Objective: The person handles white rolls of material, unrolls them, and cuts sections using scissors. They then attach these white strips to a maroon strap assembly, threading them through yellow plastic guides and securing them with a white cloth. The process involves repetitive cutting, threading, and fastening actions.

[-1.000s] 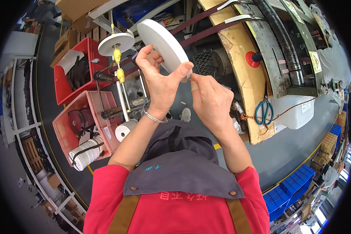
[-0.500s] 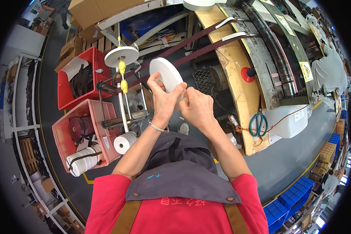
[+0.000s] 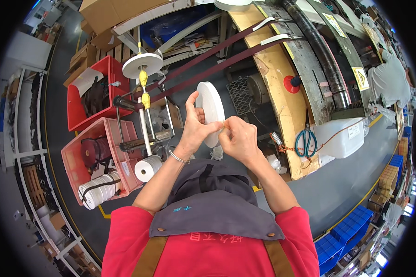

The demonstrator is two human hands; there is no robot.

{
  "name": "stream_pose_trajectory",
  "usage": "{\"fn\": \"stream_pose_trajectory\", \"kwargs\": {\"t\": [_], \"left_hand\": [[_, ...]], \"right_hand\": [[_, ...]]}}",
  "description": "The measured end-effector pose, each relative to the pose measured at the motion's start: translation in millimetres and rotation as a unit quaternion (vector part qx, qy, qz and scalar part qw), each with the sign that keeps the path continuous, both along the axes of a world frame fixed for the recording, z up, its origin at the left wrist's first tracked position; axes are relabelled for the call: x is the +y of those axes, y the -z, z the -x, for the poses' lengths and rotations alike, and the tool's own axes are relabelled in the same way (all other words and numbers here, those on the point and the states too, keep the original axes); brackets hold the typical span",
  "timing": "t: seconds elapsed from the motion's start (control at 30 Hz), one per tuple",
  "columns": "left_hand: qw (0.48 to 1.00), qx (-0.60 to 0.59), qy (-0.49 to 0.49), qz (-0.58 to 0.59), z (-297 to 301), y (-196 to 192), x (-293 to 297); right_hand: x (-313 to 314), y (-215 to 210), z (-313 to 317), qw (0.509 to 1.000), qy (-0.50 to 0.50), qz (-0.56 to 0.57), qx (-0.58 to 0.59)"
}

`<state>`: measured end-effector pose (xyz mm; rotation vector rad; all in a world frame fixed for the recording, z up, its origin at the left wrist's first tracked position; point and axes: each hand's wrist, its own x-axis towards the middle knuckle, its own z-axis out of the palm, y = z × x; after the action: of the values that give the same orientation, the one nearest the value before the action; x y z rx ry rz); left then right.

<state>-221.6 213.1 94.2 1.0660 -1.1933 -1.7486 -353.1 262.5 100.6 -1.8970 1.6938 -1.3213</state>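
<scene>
A white roll of narrow tape (image 3: 211, 104) is held on its edge in front of my apron. My left hand (image 3: 195, 127) grips it, fingers on the left face and thumb at the near rim. Close against that rim, beside the left thumb, my right hand (image 3: 239, 138) is closed in a pinch. What lies between its fingertips is too small to make out. To the left, a metal stand has a rod with yellow clamps (image 3: 146, 99), a white disc (image 3: 142, 65) near the top and a white roll (image 3: 148, 169) low down.
Two dark red straps (image 3: 208, 67) run from the stand to a machine with a black roller (image 3: 316, 51). Teal scissors (image 3: 306, 142) hang at the wooden board's edge (image 3: 282, 115). Red (image 3: 97, 113) and pink (image 3: 111, 152) crates stand left. A person (image 3: 388, 81) is far right.
The roll has moved right and a little nearer to me, and stands more upright. My left hand has moved with it. My right hand has shifted slightly right and stays pinched at the rim.
</scene>
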Motion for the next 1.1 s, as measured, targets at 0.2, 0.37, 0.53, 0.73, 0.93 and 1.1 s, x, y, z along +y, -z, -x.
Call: {"fn": "stream_pose_trajectory", "kwargs": {"t": [0.2, 0.37, 0.53, 0.73, 0.93, 1.1], "left_hand": [[1.0, -0.003, -0.004, -0.003, -12, 5, 15], [0.986, -0.11, -0.054, 0.115, -44, -4, 30], [0.932, -0.241, -0.107, 0.247, -96, 8, 48], [0.921, -0.272, -0.113, 0.256, -145, 1, 72], [0.957, -0.169, -0.103, 0.212, -164, -16, 92], [0.973, -0.135, -0.038, 0.186, -181, -15, 102]], "right_hand": [[20, -2, -14, 0.982, 0.037, -0.143, -0.115], [33, -10, -48, 0.964, 0.02, -0.222, -0.142], [45, -7, -95, 0.972, -0.046, -0.2, -0.112], [59, -4, -139, 0.973, -0.078, -0.202, -0.082], [77, -16, -166, 0.992, -0.014, -0.125, -0.017], [95, -31, -172, 0.991, -0.03, -0.126, 0.034]]}}
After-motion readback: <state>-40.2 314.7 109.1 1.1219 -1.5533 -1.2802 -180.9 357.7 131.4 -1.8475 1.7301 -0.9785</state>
